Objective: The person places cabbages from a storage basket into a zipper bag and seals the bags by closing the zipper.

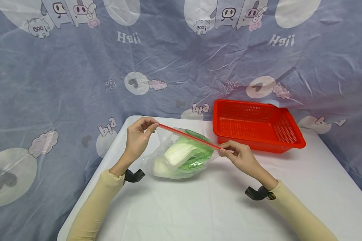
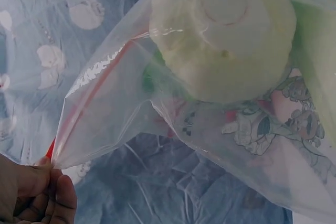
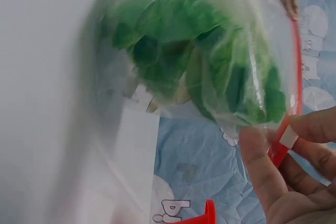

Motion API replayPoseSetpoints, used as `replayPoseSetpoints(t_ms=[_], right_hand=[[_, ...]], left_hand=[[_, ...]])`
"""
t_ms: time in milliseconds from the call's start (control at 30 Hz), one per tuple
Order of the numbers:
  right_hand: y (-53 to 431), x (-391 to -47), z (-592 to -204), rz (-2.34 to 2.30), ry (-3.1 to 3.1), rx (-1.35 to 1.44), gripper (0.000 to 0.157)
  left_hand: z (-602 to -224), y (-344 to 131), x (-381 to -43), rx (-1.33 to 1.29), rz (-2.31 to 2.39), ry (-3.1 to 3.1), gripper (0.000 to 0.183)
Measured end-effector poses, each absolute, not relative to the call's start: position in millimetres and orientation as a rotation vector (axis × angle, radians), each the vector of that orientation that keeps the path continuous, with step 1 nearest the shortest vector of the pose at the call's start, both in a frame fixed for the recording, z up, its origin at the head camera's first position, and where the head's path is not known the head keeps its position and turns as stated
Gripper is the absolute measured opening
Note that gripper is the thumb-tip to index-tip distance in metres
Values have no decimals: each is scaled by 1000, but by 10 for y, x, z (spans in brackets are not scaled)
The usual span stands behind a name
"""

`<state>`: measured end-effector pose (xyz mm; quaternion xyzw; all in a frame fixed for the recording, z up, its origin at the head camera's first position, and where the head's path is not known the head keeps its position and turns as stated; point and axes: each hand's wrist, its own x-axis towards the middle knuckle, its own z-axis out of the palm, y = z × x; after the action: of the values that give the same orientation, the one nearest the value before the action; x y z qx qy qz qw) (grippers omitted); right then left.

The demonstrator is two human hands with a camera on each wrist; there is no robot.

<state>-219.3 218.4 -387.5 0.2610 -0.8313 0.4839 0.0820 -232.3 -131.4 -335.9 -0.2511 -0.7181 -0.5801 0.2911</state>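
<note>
A clear plastic zip bag (image 1: 196, 165) with a red zip strip (image 1: 188, 136) along its top edge holds a leafy Chinese cabbage (image 1: 178, 154), its white stems to the left and green leaves to the right. My left hand (image 1: 138, 134) pinches the left end of the strip between thumb and fingers. At the strip's other end, my right hand (image 1: 239, 157) pinches a small white slider (image 3: 289, 137). Between both hands the strip runs taut, slanting down to the right. Seen from the left wrist, the cabbage's round pale base (image 2: 226, 40) shows through the plastic.
A red perforated plastic basket (image 1: 259, 144) stands at the back right of the white-covered table (image 1: 169, 211), just beyond my right hand. Behind the table hangs a blue-grey cloth (image 1: 175, 63) printed with cartoon figures.
</note>
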Motion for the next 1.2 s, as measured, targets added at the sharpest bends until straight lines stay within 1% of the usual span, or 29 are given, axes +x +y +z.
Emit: replayPoseSetpoints(t_ms=[167, 433, 667, 767, 833, 900, 1000, 1100, 1200], right_hand=[[2248, -2289, -4003, 1638, -2546, 639, 15], [2137, -2401, -4002, 1659, -2473, 697, 20], [1764, -2702, -3831, 1725, -2337, 733, 22], [1517, -2911, -3769, 1752, -2263, 753, 23], [1346, -3070, -3802, 1776, -2241, 771, 23], [1206, -3231, -3912, 1760, -2271, 785, 23], [1076, -3423, -4148, 1718, -2379, 767, 21], [1040, -3540, -4366, 1620, -2502, 721, 20], [1044, -3595, -4503, 1486, -2588, 720, 19]], left_hand=[[-3357, -1336, -2296, -667, -1528, -1938, 7], [-3299, -1446, -2290, -646, -1505, -1908, 7], [-3156, -1682, -2403, -582, -1443, -1831, 10], [-3080, -1825, -2471, -554, -1372, -1789, 10], [-3043, -1903, -2470, -558, -1270, -1798, 9], [-3046, -1936, -2425, -615, -1132, -1837, 7], [-3153, -1879, -2294, -780, -944, -1901, 7], [-3352, -1693, -2125, -984, -851, -1965, 11], [-3558, -1429, -1924, -1110, -774, -2062, 13]])
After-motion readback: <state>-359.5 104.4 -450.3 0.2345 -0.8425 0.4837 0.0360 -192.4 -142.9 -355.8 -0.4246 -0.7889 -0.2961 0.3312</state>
